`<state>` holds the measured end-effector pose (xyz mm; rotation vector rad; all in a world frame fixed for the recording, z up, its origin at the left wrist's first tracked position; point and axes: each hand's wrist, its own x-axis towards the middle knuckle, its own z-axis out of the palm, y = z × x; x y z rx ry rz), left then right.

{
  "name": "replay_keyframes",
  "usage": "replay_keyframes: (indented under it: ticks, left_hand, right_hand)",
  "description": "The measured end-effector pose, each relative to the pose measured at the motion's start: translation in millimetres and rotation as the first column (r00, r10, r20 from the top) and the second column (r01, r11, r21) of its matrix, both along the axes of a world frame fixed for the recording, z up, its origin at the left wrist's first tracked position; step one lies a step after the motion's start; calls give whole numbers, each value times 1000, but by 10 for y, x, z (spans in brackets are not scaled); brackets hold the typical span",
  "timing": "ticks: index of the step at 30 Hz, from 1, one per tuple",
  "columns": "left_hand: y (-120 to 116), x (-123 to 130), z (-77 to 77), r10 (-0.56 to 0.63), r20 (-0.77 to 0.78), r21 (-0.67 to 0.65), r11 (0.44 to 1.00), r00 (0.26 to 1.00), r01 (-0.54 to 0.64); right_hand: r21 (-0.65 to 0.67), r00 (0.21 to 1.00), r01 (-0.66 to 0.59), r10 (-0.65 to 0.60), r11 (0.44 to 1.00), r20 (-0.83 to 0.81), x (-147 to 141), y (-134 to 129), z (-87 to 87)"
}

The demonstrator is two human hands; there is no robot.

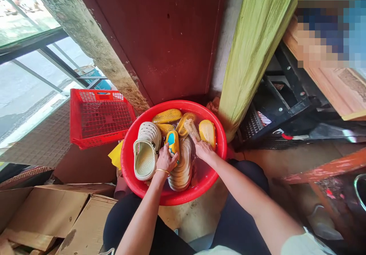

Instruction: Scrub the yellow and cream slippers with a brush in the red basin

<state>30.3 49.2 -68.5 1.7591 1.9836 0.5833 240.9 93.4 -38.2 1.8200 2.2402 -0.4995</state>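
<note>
Yellow-and-blue slipper (172, 143): gripped in the left hand (167, 160), blue insole showing, located inside the red plastic basin (126, 163) near its middle. Left fingers (169, 153) curled narrow around the slipper's edge. Gold bangle (162, 170) on the left wrist. Right hand (203, 151) lies just right of the slipper, its fingers (196, 140) set close together and holding a pale-bristled scrub brush (191, 129) at the brush's near end.

Basin contents: murky brownish water; cream clog (145, 150) at the left, beside the left hand; cream slipper (180, 167) below the right hand; three yellow slippers (167, 116) along the far side, a fourth yellow slipper (207, 133) at the right.

Surroundings: red plastic crate (100, 117) beyond the basin on the left; cardboard boxes (48, 213) at lower left; green-painted post (251, 56) to the right; dark red panel (154, 37) behind; black metal stand (280, 98) at right. Dark trousers (240, 224) below the basin.
</note>
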Motion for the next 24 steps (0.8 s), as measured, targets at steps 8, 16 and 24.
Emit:
replay_keyframes:
  ticks: [8,16,24]
  left_hand:
    - [34,-109,6,11,237,-33,999,972,-3]
    - [-63,-118,-38,-178,261,87,983,949,160]
    - [-140,-116,2,-239,139,35,971,961,236]
  right_hand:
    - [120,972,-172,188,978,-141,106,-293,62]
    - [159,986,-144,155,977,-56,-22,-315,60]
    - [64,938,-51,69,997,-338,90,-53,251]
